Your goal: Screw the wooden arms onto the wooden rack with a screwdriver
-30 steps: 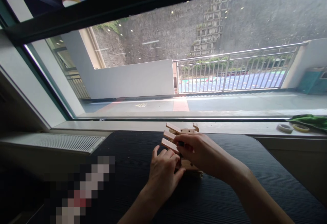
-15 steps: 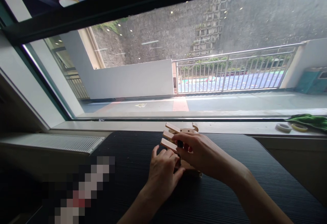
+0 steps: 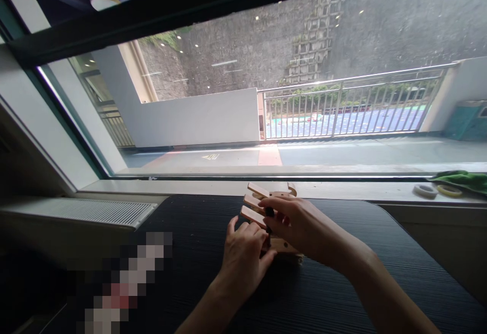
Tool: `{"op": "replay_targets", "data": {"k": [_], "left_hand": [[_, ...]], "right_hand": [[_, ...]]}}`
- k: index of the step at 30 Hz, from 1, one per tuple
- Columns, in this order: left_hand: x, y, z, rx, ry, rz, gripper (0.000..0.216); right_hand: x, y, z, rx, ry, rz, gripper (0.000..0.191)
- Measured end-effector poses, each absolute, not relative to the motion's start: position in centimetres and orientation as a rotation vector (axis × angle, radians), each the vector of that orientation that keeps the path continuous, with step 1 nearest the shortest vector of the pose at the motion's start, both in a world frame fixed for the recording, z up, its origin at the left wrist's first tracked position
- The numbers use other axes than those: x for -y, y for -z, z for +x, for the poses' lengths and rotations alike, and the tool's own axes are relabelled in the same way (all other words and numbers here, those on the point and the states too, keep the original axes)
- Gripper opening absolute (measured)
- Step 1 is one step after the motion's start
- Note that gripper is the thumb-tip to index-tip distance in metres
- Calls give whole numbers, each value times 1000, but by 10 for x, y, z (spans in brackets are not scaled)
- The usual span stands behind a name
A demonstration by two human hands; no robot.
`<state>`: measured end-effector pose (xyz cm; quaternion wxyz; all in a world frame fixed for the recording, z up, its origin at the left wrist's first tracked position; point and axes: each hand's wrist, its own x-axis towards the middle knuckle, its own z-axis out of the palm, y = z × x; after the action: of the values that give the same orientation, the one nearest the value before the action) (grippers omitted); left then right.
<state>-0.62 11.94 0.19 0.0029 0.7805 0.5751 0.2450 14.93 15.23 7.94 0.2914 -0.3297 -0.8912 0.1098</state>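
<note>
A pale wooden assembly (image 3: 254, 216) stands on the dark table, with several slats sticking out to the left and a curved wooden hook at its far end. My left hand (image 3: 245, 247) is curled against its near left side, thumb and fingers gripping the wood. From the right, my right hand (image 3: 292, 220) pinches the black handle of what looks like a short screwdriver (image 3: 269, 212), held upright over the assembly. The screwdriver's lower end is hidden behind my left fingers. A flat wooden piece with a dark hole shows beneath my right hand.
The black wood-grain table (image 3: 190, 242) reaches the white window sill (image 3: 213, 188). Two tape rolls (image 3: 425, 190) and a green cloth (image 3: 462, 180) lie on the sill at right. A white radiator (image 3: 114, 212) stands left. A blurred, pixelated patch (image 3: 129, 278) covers the lower left.
My right hand has turned slightly around the black handle, its fingers lifting a little, so more of the wooden piece with the hole shows. My left hand stays in place.
</note>
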Motion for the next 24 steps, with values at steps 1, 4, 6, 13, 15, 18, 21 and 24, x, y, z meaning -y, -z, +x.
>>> {"op": "replay_targets", "data": {"k": [1,4,6,13,15,18,21,24], "left_hand": [[-119,-2,-6,-1803,-762,2449,7],[-119,-3,-7,-1804,-756,2449,12],[-119,-2,-7,-1802,-766,2446,19],[-120,-1,-6,-1790,-794,2448,20],[-119,-1,-6,-1797,-793,2441,20],[-119,-2,-6,-1812,-784,2431,21],[-118,-3,-6,-1800,-775,2443,22],[-119,-3,-7,-1791,-775,2444,23]], "right_hand": [[-151,-79,149,2379,-303,-864,24],[-151,-78,147,2388,-322,-850,22],[-152,-77,144,2386,-314,-843,17],[-155,-76,142,2385,-262,-953,14],[-154,-75,143,2384,-273,-961,11],[-152,-74,144,2374,-316,-882,14],[-151,-75,143,2399,-329,-833,15],[-152,-77,142,2409,-328,-848,12]]}}
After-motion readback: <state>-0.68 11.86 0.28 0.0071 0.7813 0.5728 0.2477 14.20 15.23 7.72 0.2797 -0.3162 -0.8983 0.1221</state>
